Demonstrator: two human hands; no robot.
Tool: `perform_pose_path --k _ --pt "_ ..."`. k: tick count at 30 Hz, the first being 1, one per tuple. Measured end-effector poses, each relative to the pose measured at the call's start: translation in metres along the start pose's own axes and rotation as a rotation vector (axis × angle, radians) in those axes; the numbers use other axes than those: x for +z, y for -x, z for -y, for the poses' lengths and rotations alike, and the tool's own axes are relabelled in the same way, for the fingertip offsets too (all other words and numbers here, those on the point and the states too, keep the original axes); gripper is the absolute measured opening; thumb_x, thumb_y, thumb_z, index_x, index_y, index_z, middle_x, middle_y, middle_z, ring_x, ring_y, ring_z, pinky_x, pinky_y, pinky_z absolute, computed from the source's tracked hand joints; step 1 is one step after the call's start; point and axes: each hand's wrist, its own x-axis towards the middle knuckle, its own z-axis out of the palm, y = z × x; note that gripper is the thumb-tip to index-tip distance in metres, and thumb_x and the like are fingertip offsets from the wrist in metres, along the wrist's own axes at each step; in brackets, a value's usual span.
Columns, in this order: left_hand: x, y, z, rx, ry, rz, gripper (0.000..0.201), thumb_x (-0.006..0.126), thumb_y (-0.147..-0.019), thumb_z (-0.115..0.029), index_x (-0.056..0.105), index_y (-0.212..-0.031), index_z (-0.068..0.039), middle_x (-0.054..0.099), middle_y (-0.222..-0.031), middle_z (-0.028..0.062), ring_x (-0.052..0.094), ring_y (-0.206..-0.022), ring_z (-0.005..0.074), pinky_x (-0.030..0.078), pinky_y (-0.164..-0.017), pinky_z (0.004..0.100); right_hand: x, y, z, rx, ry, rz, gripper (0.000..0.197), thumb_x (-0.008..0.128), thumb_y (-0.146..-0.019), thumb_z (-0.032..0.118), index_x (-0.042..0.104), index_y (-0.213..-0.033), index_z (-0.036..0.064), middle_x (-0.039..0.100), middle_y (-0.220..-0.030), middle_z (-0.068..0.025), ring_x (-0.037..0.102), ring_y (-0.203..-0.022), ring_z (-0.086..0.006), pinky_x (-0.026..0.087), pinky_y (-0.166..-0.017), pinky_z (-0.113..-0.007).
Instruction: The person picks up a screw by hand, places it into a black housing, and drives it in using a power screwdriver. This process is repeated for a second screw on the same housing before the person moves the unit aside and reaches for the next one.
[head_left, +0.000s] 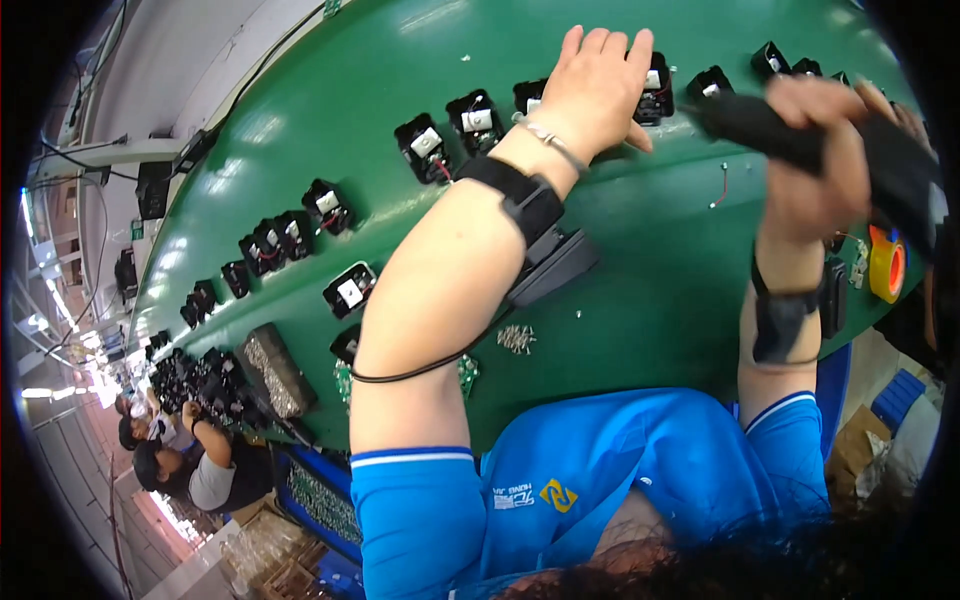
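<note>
My left hand [598, 88] reaches over a row of small black housings, palm down, fingers stretched out and slightly apart. One black housing [655, 92] is just right of it, and another [530, 95] is partly covered by it. What lies under the palm is hidden. My right hand [822, 160], smeared by motion, is closed around a long black tool [760, 130] whose narrow end points left toward the row; its exact kind is unclear. More open housings with white parts inside, such as this housing [424, 146], stand left of my left hand.
A green table [560, 220] carries a pile of screws [516, 339], a short red wire [721, 186], a grey block [275, 370] and green circuit boards [467, 375]. An orange tape roll [886, 264] sits at right. Other people [205, 455] work at far left, near heaped black parts [205, 385].
</note>
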Motion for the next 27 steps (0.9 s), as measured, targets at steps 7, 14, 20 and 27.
perform_pose_path --k 7,14,20,27 --pt "-0.085 0.099 -0.063 -0.107 0.291 0.753 0.027 0.064 -0.063 -0.023 0.057 -0.083 -0.007 0.052 -0.077 0.0079 0.049 -0.077 0.0258 0.042 -0.068 0.035 -0.045 0.072 0.073 0.32 -0.294 -0.089 0.051 0.062 -0.068 0.027 0.036 -0.107 0.0066 0.045 -0.069 -0.0034 0.045 -0.055 -0.0146 0.038 -0.05 -0.027" --pt "-0.073 0.141 -0.093 -0.144 0.278 0.562 0.018 0.063 -0.064 -0.016 0.058 -0.079 -0.008 0.053 -0.075 0.0044 0.05 -0.071 0.0225 0.043 -0.063 0.0314 -0.057 0.094 0.097 0.412 -0.25 -0.206 0.045 0.059 -0.07 0.023 0.038 -0.105 0.0048 0.044 -0.07 -0.0027 0.043 -0.057 -0.0129 0.036 -0.052 -0.026" --pt "-0.079 0.124 -0.11 -0.145 0.33 0.453 0.007 0.062 -0.066 -0.008 0.059 -0.072 -0.007 0.056 -0.071 0.0044 0.054 -0.064 0.0186 0.045 -0.056 0.0281 -0.075 0.096 0.116 0.345 -0.259 -0.232 0.046 0.059 -0.07 0.024 0.036 -0.106 0.0049 0.044 -0.071 -0.0028 0.044 -0.057 -0.0124 0.037 -0.051 -0.026" --pt "-0.044 0.082 -0.18 -1.034 1.845 0.274 0.015 0.055 -0.077 -0.004 0.055 -0.092 -0.001 0.058 -0.082 0.0079 0.055 -0.071 0.0132 0.047 -0.064 0.0247 -0.108 0.086 0.151 0.048 -0.291 -0.368 0.047 0.061 -0.07 0.024 0.037 -0.104 0.0041 0.043 -0.071 -0.0028 0.043 -0.058 -0.0124 0.036 -0.053 -0.024"
